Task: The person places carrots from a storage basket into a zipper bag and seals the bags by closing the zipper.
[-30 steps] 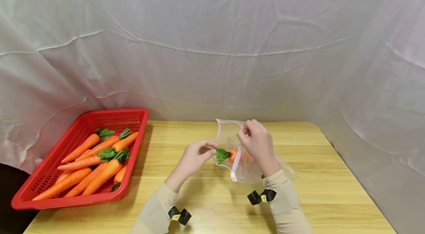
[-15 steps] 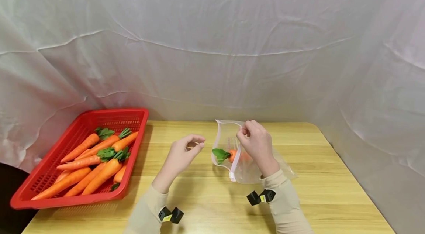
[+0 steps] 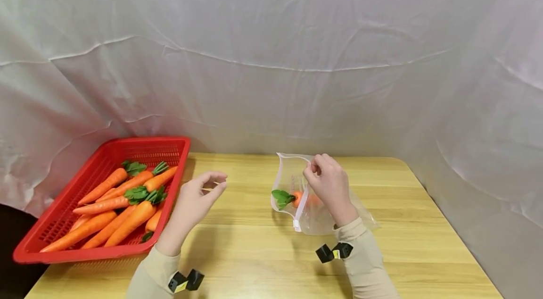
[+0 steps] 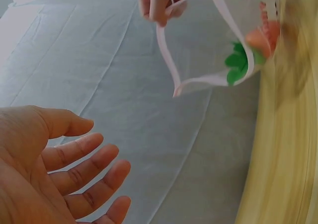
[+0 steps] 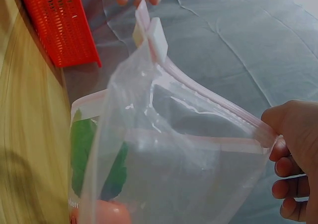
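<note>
My right hand (image 3: 328, 185) pinches the upper rim of a clear zip bag (image 3: 328, 221), holding its mouth open toward the left. Inside lies a carrot (image 3: 297, 199), its green leaves (image 3: 282, 199) at the bag's mouth. In the right wrist view, thumb and forefinger grip the pink zip strip (image 5: 213, 105), and a white slider (image 5: 157, 39) sits at the strip's other end. My left hand (image 3: 195, 202) is in the air between bag and basket, holding nothing. Its fingers (image 4: 94, 169) are spread and relaxed in the left wrist view.
A red plastic basket (image 3: 182, 160) with several carrots (image 3: 131, 226) stands at the left of the wooden table (image 3: 254, 252), its corner over the table's left edge. Grey cloth (image 3: 271, 53) hangs behind and at the sides.
My left hand has moved away from the carrot's leaves, leftward toward the basket. The right hand keeps its pinch on the bag and has hardly moved.
</note>
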Demonstrator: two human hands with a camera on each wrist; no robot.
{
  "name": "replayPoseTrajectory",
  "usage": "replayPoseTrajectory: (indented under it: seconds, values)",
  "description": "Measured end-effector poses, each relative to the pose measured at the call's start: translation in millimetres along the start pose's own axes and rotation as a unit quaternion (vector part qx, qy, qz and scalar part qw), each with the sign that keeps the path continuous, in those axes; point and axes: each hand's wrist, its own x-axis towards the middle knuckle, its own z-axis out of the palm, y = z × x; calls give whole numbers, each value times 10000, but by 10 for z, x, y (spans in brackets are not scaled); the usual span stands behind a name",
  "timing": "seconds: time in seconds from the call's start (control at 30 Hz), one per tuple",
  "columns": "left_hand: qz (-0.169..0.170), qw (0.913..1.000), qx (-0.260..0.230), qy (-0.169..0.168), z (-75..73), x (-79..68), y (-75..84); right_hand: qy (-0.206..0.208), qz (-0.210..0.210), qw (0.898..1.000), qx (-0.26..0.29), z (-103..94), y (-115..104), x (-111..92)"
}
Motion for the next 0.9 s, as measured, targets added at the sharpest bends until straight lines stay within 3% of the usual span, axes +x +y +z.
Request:
replayPoseTrajectory:
  seconds: [0.53,0.73,0.9]
  values:
    - [-222,9964,808,-119,-710,-99,-242,-88,39,10000,7,-2,-16,6]
    - [-655,9927,965,-300,-984,-128,-401,-112,77,9999,2,-9,-36,11]
    - [-1170,9833,1140,-801,-1119,-121,-569,-85,37,10000,-22,-7,-36,6]
